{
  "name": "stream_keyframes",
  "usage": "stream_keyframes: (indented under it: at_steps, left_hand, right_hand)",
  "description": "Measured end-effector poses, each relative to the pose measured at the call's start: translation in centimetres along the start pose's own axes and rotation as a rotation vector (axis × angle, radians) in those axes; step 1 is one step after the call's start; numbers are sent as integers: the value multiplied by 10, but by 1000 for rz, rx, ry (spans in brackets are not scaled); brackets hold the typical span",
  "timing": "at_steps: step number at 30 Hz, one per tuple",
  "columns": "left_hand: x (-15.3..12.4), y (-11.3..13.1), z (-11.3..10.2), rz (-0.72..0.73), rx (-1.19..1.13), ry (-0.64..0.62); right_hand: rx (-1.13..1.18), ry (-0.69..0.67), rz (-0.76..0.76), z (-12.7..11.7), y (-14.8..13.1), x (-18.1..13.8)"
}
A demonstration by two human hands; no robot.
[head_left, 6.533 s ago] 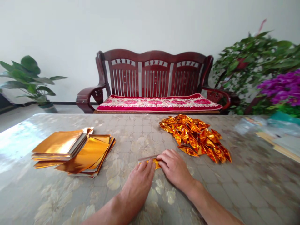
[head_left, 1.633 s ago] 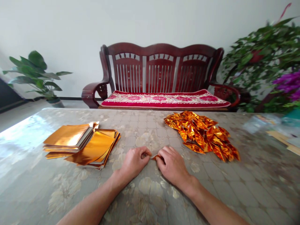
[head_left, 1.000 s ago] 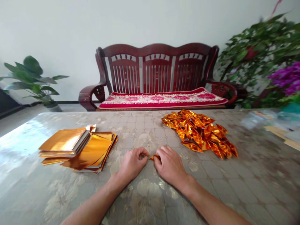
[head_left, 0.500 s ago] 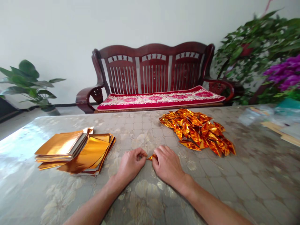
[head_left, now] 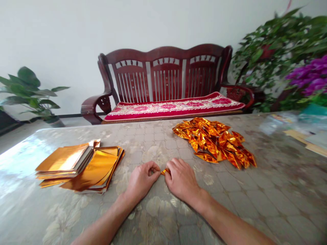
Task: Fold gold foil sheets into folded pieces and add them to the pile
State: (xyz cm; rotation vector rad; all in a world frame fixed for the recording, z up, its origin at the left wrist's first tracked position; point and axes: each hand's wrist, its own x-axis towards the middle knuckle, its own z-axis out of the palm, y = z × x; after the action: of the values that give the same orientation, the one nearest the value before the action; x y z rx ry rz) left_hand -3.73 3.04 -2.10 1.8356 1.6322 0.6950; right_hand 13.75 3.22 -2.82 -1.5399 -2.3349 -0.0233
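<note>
My left hand (head_left: 141, 179) and my right hand (head_left: 180, 179) rest on the patterned table (head_left: 268, 190), fingers curled and pinching a small folded piece of gold foil paper (head_left: 165, 171) between them. Only a sliver of the foil shows between the fingertips. To the left lies a stack of flat gold foil sheets (head_left: 79, 163). Behind my right hand sits a pile of folded gold foil pieces (head_left: 214, 141).
A dark red wooden bench (head_left: 166, 85) with a red cushion stands behind the table. A potted plant (head_left: 28, 92) is on the floor at left, leafy plants and purple flowers (head_left: 304, 75) at right. Plastic bags and papers (head_left: 301, 132) lie at the table's right edge.
Since 6.5 s ago the foil strip under flat fingers has shrunk to a small piece pinched between both hands. Over the last second the hands barely moved; the view shifted slightly.
</note>
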Motion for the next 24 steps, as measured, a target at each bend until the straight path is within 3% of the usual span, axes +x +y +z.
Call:
stream_keyframes:
  at_steps: [24]
  left_hand:
    - [4, 5, 6, -91, 94, 36]
  right_hand:
    - [44, 6, -3, 2, 2, -2]
